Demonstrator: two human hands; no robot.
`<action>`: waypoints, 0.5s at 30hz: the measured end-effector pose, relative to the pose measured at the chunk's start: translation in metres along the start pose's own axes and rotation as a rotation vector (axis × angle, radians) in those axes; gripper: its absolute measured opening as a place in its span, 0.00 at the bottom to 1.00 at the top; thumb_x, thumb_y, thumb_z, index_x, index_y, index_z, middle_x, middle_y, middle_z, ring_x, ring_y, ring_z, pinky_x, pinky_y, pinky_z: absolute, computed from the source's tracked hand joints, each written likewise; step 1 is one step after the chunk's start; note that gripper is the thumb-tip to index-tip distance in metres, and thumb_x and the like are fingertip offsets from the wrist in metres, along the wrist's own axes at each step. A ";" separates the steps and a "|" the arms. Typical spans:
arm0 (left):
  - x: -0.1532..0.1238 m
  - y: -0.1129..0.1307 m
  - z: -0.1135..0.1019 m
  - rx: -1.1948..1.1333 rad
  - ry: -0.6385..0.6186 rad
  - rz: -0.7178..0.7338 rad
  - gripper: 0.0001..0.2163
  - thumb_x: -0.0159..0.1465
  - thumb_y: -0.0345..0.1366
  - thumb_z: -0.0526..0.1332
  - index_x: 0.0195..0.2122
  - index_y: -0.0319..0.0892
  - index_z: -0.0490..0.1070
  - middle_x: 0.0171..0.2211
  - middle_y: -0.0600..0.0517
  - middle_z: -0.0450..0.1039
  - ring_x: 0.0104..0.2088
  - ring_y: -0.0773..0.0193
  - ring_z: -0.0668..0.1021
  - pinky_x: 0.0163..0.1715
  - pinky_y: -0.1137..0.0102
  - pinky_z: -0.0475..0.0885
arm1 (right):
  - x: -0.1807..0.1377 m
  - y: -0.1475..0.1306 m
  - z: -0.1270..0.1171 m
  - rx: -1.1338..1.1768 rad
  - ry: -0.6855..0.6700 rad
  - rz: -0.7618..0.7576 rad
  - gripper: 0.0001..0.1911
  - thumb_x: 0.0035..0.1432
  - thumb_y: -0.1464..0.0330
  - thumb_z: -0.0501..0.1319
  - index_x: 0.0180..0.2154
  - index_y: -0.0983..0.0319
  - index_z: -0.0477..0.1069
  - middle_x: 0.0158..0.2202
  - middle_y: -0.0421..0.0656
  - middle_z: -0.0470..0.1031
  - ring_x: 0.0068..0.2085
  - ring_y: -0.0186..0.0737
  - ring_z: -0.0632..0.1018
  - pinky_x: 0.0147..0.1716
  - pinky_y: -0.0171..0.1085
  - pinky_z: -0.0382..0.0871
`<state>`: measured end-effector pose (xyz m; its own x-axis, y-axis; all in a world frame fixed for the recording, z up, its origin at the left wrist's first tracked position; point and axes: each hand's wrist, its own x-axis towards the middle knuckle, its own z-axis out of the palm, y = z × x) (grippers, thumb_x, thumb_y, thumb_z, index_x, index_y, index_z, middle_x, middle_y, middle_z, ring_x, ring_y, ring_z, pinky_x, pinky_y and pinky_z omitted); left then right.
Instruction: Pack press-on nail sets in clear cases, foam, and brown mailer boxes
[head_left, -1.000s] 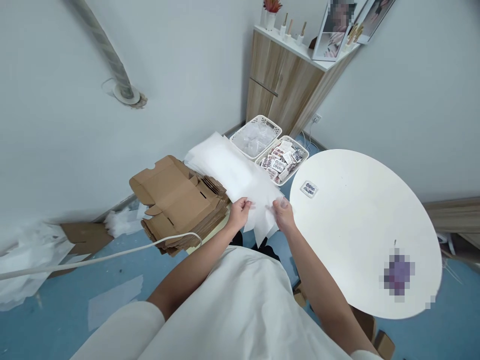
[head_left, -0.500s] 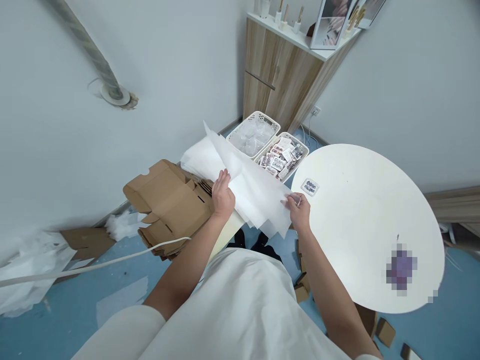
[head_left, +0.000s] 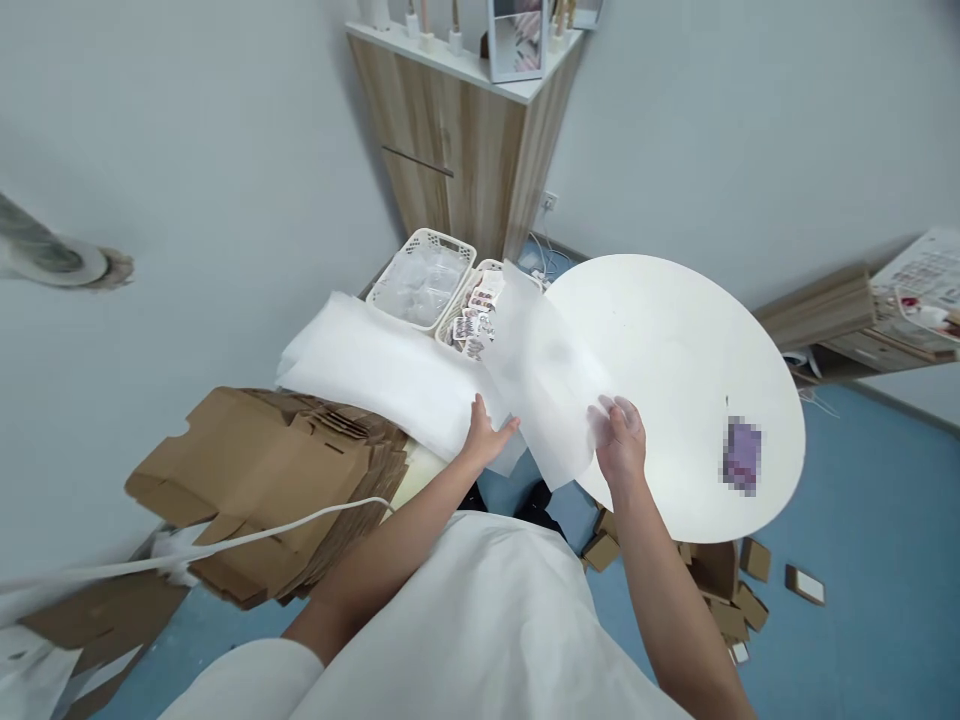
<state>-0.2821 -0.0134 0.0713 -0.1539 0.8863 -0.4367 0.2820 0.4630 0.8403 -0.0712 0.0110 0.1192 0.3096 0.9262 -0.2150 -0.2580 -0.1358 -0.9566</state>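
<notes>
My right hand (head_left: 622, 440) pinches the edge of one thin, translucent white sheet (head_left: 551, 375), which hangs over the left side of the round white table (head_left: 675, 330) and across part of a basket. A faint dark patch shows through it. My left hand (head_left: 489, 438) has its thumb and fingers spread and holds nothing. It is at the near right end of the stack of white sheets (head_left: 382, 370), close to the lifted sheet's left edge.
Flattened brown cardboard boxes (head_left: 262, 450) are piled left of the sheets, with a white cable (head_left: 300, 515) across them. Two white baskets (head_left: 429, 325) stand behind, holding clear bags and small packs. A wood-grain cabinet (head_left: 465, 150) is at the back. Small brown boxes (head_left: 727, 615) lie on the floor.
My right hand has drawn one sheet off the stack toward the table. My left hand has come off the stack's left side and opened near its right end. The view has turned right.
</notes>
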 end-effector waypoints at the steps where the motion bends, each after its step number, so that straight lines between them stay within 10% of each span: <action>1: 0.002 0.006 0.013 -0.164 -0.074 -0.060 0.40 0.56 0.49 0.57 0.62 0.43 0.31 0.61 0.35 0.46 0.53 0.54 0.67 0.44 0.63 0.68 | 0.000 -0.001 -0.007 0.014 0.026 -0.010 0.18 0.49 0.58 0.60 0.40 0.57 0.62 0.46 0.44 0.70 0.44 0.39 0.74 0.46 0.46 0.68; 6: 0.024 0.040 0.055 -0.528 -0.151 0.007 0.33 0.57 0.37 0.59 0.61 0.43 0.42 0.42 0.44 0.71 0.35 0.65 0.76 0.36 0.68 0.72 | -0.004 -0.016 -0.054 -0.027 -0.020 -0.042 0.25 0.50 0.54 0.57 0.48 0.54 0.56 0.53 0.47 0.64 0.49 0.44 0.72 0.46 0.48 0.67; 10: 0.033 0.057 0.078 -0.340 -0.149 0.213 0.35 0.53 0.32 0.61 0.60 0.42 0.46 0.33 0.51 0.72 0.27 0.70 0.75 0.33 0.71 0.71 | 0.006 -0.043 -0.104 -0.174 -0.252 -0.004 0.37 0.47 0.41 0.47 0.55 0.52 0.48 0.59 0.51 0.55 0.50 0.50 0.71 0.42 0.48 0.69; 15: 0.025 0.073 0.117 -0.070 -0.164 0.363 0.32 0.54 0.31 0.57 0.60 0.43 0.46 0.33 0.52 0.71 0.27 0.72 0.74 0.32 0.73 0.69 | 0.028 -0.061 -0.149 -0.274 -0.456 0.065 0.39 0.41 0.50 0.62 0.52 0.48 0.48 0.61 0.49 0.50 0.48 0.48 0.73 0.43 0.45 0.67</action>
<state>-0.1543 0.0429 0.0837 0.0982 0.9841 -0.1479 0.2238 0.1229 0.9668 0.0892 -0.0069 0.1423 -0.1435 0.9634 -0.2264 0.0036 -0.2283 -0.9736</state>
